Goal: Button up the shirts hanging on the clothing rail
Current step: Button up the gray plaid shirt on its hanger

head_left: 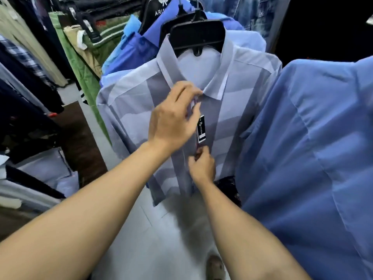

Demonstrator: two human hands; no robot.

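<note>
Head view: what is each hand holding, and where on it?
Both hold the pale striped shirt at its front placket: left hand just below the collar, right hand pinching lower down, under the black tag.

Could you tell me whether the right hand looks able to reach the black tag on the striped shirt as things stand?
Probably yes. The tag hangs on the shirt front just above the right hand, nothing between them. That hand pinches the placket, though, so it would have to let go first.

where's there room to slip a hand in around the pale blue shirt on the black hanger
Free: the floor gap between the pale blue shirt and green garment. Crowded: its placket, taken by left hand, right hand and black tag; the darker blue shirt presses close.
</note>
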